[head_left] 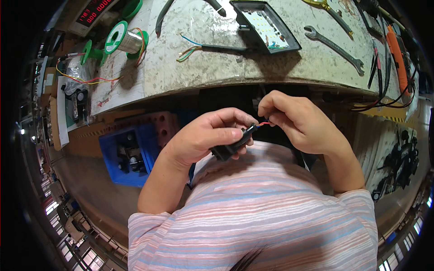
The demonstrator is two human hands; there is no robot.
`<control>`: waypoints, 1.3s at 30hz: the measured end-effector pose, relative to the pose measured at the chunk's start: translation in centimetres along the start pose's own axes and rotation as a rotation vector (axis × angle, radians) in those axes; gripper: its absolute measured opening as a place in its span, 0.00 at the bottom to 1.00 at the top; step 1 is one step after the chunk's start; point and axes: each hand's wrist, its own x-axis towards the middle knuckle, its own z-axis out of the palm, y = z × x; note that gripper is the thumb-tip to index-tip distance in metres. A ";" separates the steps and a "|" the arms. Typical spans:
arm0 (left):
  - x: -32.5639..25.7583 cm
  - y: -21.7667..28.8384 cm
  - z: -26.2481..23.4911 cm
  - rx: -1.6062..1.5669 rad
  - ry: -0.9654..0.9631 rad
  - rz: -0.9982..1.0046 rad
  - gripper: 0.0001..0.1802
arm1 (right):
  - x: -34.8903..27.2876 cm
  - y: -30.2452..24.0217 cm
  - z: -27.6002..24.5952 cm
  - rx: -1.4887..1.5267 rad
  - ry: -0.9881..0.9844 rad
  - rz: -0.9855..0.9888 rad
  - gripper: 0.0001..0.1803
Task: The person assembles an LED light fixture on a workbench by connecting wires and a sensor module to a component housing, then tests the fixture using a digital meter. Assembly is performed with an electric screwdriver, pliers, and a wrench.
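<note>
head view: worn fisheye, facing down, close above striped shirt point(253, 201), workbench point(199, 74) along top.

Just beyond the bare left hand point(199, 135) and bare right hand point(300, 122) runs the near edge of the scuffed white desk point(190, 77). Behind it, a hand could slide sideways below the black-sheathed cable with bared blue and green wires point(226, 48). The black-framed panel lamp point(266, 27) blocks the middle; a gap separates it from the silver open-ended wrench point(334, 47). The green-flanged spool of silver wire point(130, 43) obstructs the left, the long orange tool point(398, 58) the right.
</note>
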 end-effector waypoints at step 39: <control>-15.0 5.5 -5.4 1.477 1.039 1.008 0.11 | 3.2 0.3 3.8 -0.127 -0.061 0.144 0.09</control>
